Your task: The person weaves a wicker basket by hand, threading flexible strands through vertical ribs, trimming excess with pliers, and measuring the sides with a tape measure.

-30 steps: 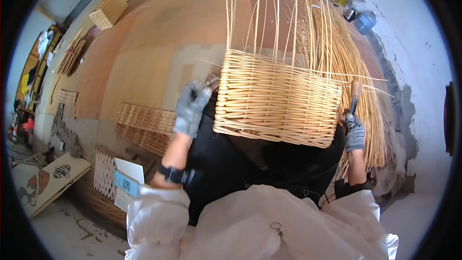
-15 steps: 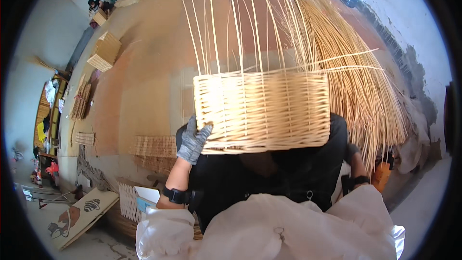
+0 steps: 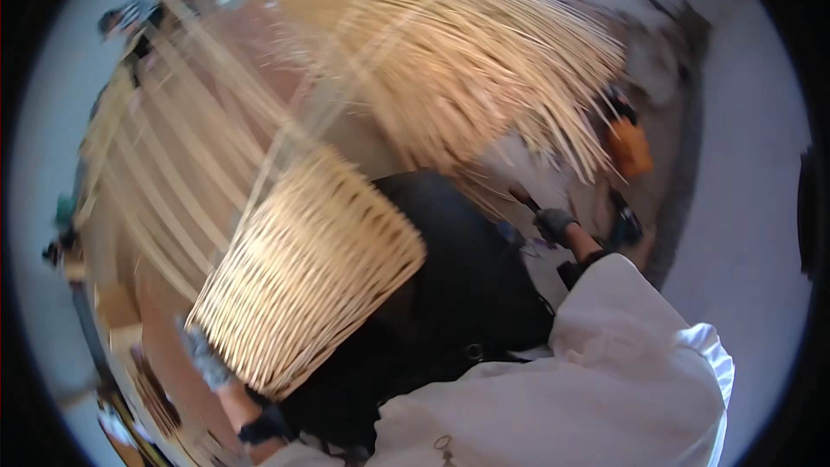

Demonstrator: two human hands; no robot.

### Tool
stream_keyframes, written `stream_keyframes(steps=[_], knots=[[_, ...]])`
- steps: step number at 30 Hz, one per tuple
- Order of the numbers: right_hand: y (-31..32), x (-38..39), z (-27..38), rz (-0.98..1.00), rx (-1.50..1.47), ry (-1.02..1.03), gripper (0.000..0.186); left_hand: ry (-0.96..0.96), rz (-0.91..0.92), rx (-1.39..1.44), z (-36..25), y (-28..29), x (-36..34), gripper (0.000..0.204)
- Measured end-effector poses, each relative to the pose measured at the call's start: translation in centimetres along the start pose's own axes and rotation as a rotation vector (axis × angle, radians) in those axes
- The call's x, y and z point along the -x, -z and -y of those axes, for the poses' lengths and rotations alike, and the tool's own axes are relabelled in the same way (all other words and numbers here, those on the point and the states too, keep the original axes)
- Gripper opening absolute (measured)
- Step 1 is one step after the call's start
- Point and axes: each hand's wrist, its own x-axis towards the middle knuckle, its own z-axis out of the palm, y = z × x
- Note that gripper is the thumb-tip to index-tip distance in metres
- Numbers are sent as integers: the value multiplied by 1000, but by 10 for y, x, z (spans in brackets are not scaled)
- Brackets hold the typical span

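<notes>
A rectangular woven wicker panel (image 3: 307,272) rests tilted over my dark-covered lap, with long pale stakes fanning out from its far edge. At its lower left corner my left hand (image 3: 206,359), in a grey glove, grips the edge; motion smears its fingers. Out to the right, away from the panel, my right hand (image 3: 555,225) wears a grey glove too. Its fingers are closed around a short, dark tool with a brown end (image 3: 523,197), whose kind I cannot make out.
Beyond my lap a large heap of pale wicker rods (image 3: 467,60) spreads across the floor. An orange container (image 3: 629,149) and dark items lie at the right near the wall. A person (image 3: 130,22) is at the far left, and boxy woven pieces (image 3: 118,307) stand along the left side.
The view has swung to the right, blurring the picture. My right hand now shows out to the side with the tool in it. The wicker panel appears slanted, my left hand still at its corner.
</notes>
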Motion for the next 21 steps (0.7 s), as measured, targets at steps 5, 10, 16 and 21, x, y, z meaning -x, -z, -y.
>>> stream_keyframes(steps=[5, 10, 16, 21], knots=[[79, -51, -87, -103, 270, 149, 19, -24, 54, -21, 5, -10, -1, 43], [30, -60, -60, -372, -504, -14, 15, 35, -51, 90, -11, 5, 20, 38], [-65, -62, -47, -340, 1023, 528, 26, 94, -109, 186, 1, -7, 38, 34], [-102, -80, -34, -460, 700, 143, 26, 101, -52, 216, -3, 9, 49, 29]])
